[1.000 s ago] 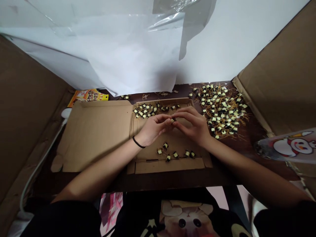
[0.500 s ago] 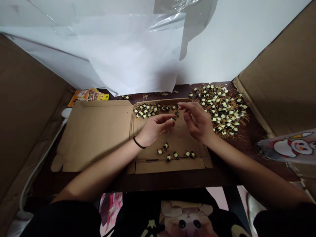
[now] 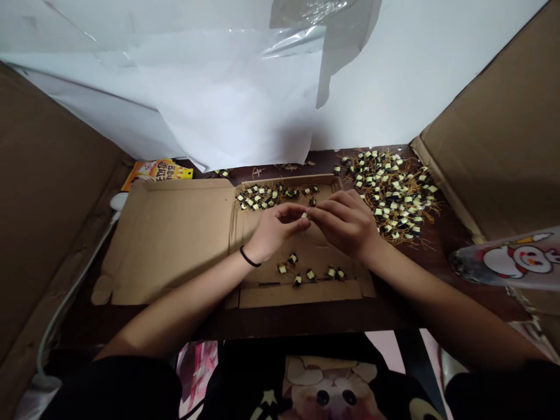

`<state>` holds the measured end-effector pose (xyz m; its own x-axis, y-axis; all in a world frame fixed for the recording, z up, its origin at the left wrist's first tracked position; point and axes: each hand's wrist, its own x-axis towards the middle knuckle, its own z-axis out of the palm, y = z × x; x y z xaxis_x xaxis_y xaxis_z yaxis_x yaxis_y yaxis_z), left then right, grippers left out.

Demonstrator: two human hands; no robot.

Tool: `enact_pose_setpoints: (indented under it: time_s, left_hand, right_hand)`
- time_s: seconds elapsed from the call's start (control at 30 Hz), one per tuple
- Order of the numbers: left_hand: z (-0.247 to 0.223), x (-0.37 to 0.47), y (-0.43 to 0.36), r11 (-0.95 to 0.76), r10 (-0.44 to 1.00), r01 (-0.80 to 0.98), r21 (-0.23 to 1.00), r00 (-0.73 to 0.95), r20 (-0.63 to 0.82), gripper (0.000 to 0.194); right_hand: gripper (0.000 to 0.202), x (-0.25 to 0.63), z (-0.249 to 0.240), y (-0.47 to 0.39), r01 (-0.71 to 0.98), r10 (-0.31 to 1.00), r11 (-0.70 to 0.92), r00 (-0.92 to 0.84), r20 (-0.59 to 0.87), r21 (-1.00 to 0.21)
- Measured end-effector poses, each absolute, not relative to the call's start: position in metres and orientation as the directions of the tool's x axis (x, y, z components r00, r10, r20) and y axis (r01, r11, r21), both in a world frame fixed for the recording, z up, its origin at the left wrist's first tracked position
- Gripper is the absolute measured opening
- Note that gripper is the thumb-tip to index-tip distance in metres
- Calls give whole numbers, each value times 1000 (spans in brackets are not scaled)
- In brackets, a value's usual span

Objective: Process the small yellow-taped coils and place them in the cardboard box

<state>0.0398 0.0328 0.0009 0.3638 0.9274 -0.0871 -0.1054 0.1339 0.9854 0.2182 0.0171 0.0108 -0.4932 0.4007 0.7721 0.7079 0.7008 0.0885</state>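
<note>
Between the thumb and fingertips of my left hand is a small transformer, pale yellow on its wrap and mostly covered by fingers. My right hand meets it from the right, its fingers pinched together at the same piece; what exactly they grip, perhaps a wire, is hidden. Both hands are above an opened flat cardboard box. Along its back edge lies a row of similar transformers, black with pale yellow wraps and thin copper-coloured wires. Several more loose transformers are near the front flap.
A large heap of transformers covers the dark table at the right. The box's lid is folded out to the left, near a yellow packet and a white cable. A snowman-printed clear bag stands right. Cardboard walls flank both sides.
My right hand has come down and left, and its fingertips now meet the transformer in my left hand. The loose pieces in the box have stayed put.
</note>
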Motion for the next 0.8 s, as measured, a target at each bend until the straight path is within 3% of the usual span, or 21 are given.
enact_pose_setpoints:
  time_s: [0.17, 0.37, 0.63, 0.8]
  left_hand:
    - [3, 40, 31, 125, 936, -102, 987, 343, -83, 36]
    - [1, 43, 31, 168, 945, -103, 980, 299, -131, 38]
    - [4, 43, 29, 223, 936, -87, 971, 299, -188, 40]
    - [0, 41, 30, 254, 925, -203, 946, 336, -176, 38]
  right_hand:
    - [10, 216, 7, 14, 731, 483, 682, -408, 775, -40]
    - [12, 212, 8, 9, 785, 580, 611, -356, 733, -102]
    - [13, 203, 1, 8, 673, 700, 608, -204, 685, -421]
    - [12, 207, 0, 12, 655, 676, 636, -218, 704, -408]
